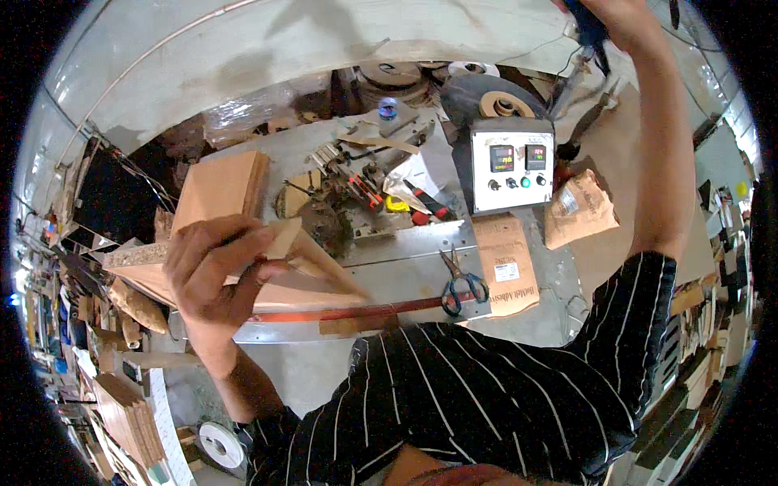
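Observation:
Raised at the left, my left hand [212, 271] pinches a thin tan strip [284, 238] between thumb and fingers. Behind and below it, a wood-coloured panel [312, 290] lies on the table, partly covered by that hand. My right arm stretches far up to the upper right. There my right hand [617, 23], cut off by the top edge, grips a dark blue object [587, 26] whose kind I cannot make out. A pair of scissors [455, 285] with dark blue handles lies at the table's near edge, beside a long red strip [356, 311].
A white control box [512, 168] with two displays stands right of centre. Paper sacks [582, 211] lie near it. Loose tools, a yellow tape measure [397, 204] and a blue-capped container [387, 107] are on the metal table. Stacked boards [220, 188] stand at the left, rolls behind.

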{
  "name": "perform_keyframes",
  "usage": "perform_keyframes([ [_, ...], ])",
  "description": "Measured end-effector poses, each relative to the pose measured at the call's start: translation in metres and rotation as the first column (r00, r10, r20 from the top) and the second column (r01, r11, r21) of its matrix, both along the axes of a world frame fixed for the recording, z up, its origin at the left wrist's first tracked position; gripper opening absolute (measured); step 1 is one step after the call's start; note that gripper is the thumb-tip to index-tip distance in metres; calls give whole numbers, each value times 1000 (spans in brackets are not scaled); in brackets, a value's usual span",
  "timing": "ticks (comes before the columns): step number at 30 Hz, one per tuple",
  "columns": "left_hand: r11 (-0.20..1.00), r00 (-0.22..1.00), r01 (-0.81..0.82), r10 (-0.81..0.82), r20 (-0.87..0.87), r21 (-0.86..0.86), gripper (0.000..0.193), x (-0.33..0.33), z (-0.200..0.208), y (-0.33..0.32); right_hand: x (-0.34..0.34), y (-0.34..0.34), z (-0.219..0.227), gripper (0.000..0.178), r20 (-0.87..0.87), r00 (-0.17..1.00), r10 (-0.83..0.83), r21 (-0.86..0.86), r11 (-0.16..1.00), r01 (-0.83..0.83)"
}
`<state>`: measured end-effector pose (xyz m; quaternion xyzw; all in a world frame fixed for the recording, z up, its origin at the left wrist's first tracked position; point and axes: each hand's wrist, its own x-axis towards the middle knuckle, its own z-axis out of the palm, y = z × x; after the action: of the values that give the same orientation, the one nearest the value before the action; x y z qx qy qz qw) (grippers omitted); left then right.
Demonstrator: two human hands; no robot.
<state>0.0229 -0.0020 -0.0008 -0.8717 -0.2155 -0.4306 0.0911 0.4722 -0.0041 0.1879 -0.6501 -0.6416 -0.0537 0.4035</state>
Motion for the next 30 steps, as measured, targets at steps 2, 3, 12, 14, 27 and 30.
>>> perform_keyframes([
  [2, 1000, 1000, 13, -13, 5, 1, 46, -1, -2, 3, -14, -47, -16, 43, -26, 997, -76, 20, 997, 77],
  [3, 1000, 1000, 15, -15, 10, 9, 47, -3, -1, 2, -1, -60, -20, 41, -17, 996, -84, -47, 995, 83],
  [12, 999, 996, 40, -40, 80, 8, 40, -1, -7, 10, 30, -143, -94, 35, -160, 986, -55, -105, 994, 39],
  [14, 994, 986, 105, -105, 128, 9, 38, 5, -5, 16, 36, -153, -80, 37, -104, 986, -129, -188, 976, 108],
  [27, 998, 999, 34, -32, 27, -52, 31, -10, -1, -5, 35, -115, -30, 79, 333, 940, 82, 182, 972, -149],
  [30, 994, 998, 68, -69, -5, -91, 32, -14, 7, -8, 12, -127, 14, 90, 306, 944, 122, -88, 991, -100],
])
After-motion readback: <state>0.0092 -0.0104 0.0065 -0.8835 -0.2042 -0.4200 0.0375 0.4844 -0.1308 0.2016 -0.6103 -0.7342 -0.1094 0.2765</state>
